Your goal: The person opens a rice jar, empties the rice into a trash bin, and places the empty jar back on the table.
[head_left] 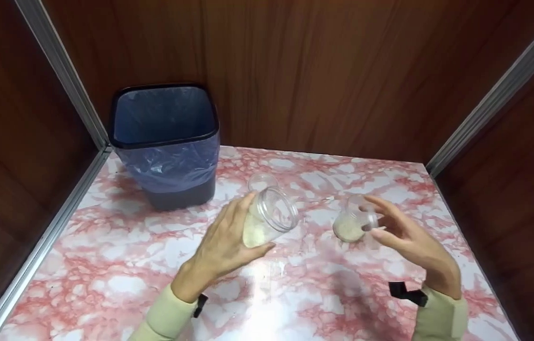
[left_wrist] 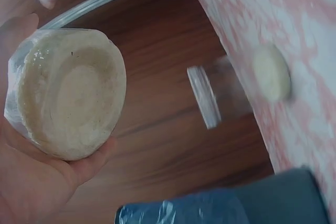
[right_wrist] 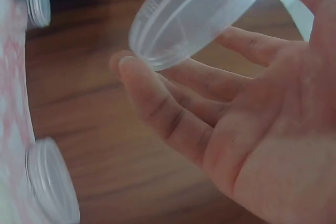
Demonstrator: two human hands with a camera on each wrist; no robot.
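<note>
In the head view my left hand (head_left: 224, 241) grips a clear jar (head_left: 260, 225) whose lidless mouth tilts up and to the right. Pale, cream-coloured stuff shows through its bottom (left_wrist: 79, 95) in the left wrist view; what it is, I cannot tell. My right hand (head_left: 406, 239) holds a clear round lid (right_wrist: 194, 19) at its rim with the fingertips, off to the right and apart from the gripped jar. Just beyond those fingers another clear jar (head_left: 348, 228) with pale contents stands on the table. A third jar (head_left: 258, 179) is partly hidden behind the left hand's jar.
A dark bin (head_left: 179, 199) lined with a blue bag (head_left: 172, 161) stands at the back left. The red-and-white marbled tabletop (head_left: 125, 284) is bounded by brown wood panels (head_left: 314, 76) with metal corner strips (head_left: 499, 85).
</note>
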